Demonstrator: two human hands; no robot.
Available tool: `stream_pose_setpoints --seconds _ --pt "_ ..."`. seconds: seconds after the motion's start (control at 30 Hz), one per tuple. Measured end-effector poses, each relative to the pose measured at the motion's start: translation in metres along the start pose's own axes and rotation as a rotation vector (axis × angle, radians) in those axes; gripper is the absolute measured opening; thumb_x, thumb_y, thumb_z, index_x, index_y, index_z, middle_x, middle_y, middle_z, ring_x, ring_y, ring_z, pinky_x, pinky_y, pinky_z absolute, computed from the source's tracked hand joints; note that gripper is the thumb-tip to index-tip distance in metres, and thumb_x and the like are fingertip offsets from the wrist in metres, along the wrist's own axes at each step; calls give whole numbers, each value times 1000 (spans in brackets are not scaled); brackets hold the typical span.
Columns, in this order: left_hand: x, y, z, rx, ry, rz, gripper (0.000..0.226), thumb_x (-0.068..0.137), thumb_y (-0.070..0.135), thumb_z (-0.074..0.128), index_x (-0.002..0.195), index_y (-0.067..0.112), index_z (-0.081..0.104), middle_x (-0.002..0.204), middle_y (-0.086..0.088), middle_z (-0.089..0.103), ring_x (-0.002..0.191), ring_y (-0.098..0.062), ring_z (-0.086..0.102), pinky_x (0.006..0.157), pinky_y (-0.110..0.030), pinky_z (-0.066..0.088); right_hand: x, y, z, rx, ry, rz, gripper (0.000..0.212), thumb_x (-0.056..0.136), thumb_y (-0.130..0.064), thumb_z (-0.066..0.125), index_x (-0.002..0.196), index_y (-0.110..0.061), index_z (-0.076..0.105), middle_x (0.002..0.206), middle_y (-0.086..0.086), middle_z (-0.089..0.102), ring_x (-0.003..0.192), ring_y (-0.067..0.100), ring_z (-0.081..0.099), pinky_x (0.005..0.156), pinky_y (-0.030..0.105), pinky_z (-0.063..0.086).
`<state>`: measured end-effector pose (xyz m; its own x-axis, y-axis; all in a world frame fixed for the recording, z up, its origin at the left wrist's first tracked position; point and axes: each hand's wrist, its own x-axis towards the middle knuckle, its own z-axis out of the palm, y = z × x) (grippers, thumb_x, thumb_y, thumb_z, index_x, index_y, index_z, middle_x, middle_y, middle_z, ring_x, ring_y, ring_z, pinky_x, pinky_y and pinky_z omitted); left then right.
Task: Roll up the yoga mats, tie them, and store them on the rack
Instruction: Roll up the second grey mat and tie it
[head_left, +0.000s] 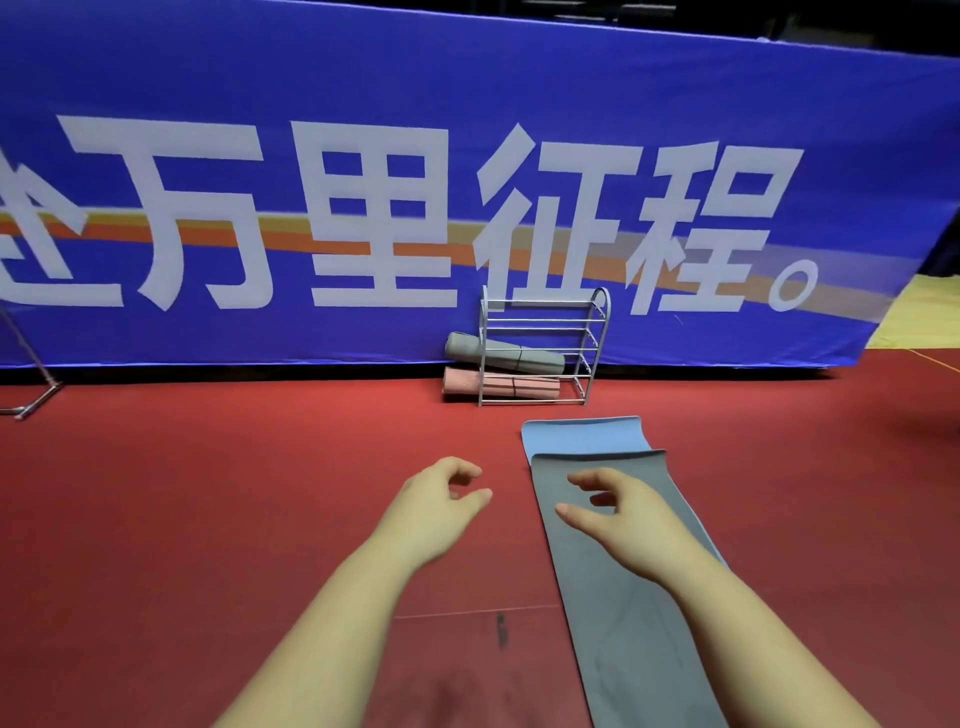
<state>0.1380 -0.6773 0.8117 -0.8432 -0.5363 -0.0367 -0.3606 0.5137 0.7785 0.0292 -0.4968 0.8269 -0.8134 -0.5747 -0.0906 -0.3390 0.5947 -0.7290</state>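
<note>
Both hands, the left hand (441, 499) and the right hand (618, 506), hang loose and empty, the right over the flat grey yoga mat (618, 623), likely ready to roll it for the metal rack (540, 345) far ahead.

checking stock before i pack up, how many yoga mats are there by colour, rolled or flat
grey rolled mat, on the rack: 1
pink rolled mat, on the rack: 1
grey flat mat, on the floor: 1
blue flat mat, under the grey one: 1
total: 4 mats, 2 rolled and 2 flat
</note>
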Motion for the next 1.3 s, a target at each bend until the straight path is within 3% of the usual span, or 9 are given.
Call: stream_pose_setpoints --seconds 0.13,0.57,0.87,1.1,1.3 --pt "-8 31 28 16 29 -6 28 89 29 63 115 23 59 117 6 61 102 -12 57 92 -24 42 -7 28 -37 10 0 -37 41 85 -36 69 123 -26 57 115 -14 54 104 5 52 84 20 38" --pt "-60 142 173 76 124 -90 33 90 32 61 121 25 56 125 8 57 109 -10 53 94 -21 40 -22 141 -152 64 -116 -121 38 85 -33 69 120 -25 58 114 -14 55 103 6 54 85 20 39" --pt "-127 154 175 105 135 -34 32 90 34 61 121 29 55 127 10 55 114 -10 52 99 -26 40 -91 150 -164 92 -56 -117 37 84 -33 69 119 -25 59 115 -14 57 104 6 54 84 21 39" --pt "-192 123 183 105 72 -32 32 90 34 61 120 29 54 126 9 55 110 -11 53 95 -26 41 -169 158 -144 43 -34 -88 41 85 -34 69 123 -22 59 116 -14 56 105 6 55 85 21 39" --pt "-220 135 194 101 37 5 34 90 33 60 123 27 54 128 8 54 109 -12 53 93 -24 41 -212 160 -151 13 -11 -81 42 84 -35 70 123 -21 59 118 -8 59 104 7 55 83 22 40"
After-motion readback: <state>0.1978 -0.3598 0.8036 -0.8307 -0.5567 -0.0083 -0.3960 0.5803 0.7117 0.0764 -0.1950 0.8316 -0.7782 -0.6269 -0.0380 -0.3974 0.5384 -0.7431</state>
